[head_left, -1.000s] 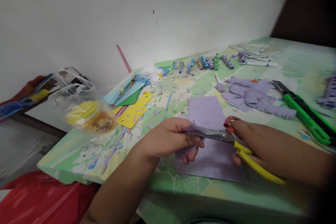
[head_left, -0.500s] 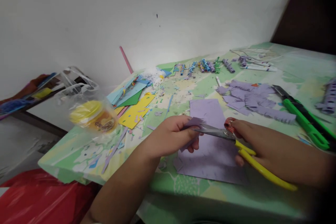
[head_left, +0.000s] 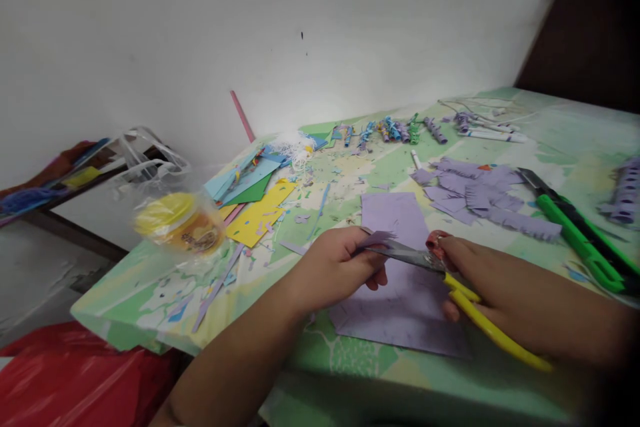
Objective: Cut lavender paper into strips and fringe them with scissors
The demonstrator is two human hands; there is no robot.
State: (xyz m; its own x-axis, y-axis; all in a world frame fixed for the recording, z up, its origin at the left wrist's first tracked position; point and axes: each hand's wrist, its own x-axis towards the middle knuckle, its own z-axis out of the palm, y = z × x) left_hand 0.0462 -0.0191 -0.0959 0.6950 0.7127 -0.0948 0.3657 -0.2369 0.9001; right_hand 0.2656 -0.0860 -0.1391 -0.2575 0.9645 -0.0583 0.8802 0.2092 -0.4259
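My left hand (head_left: pixel 335 267) is closed on a small purple paper strip (head_left: pixel 375 239), pinched between thumb and fingers. My right hand (head_left: pixel 493 287) grips yellow-handled scissors (head_left: pixel 453 287), whose grey blades reach left into the strip. Both hands hover over a large purple paper sheet (head_left: pixel 400 280) lying flat on the green patterned table (head_left: pixel 150 293).
Fringed purple strips (head_left: pixel 480 193) lie behind the sheet. A green utility knife (head_left: pixel 575 227) lies at the right. Yellow, green and blue paper sheets (head_left: pixel 255 200) and scraps lie at the left. A jar with a yellow lid in a clear bag (head_left: pixel 175 227) stands at the table's left edge. Curled paper rolls (head_left: pixel 395 128) line the back.
The scissors' blades have come slightly closer together on the purple strip. Both hands stay in nearly the same place; the view has shifted a little.
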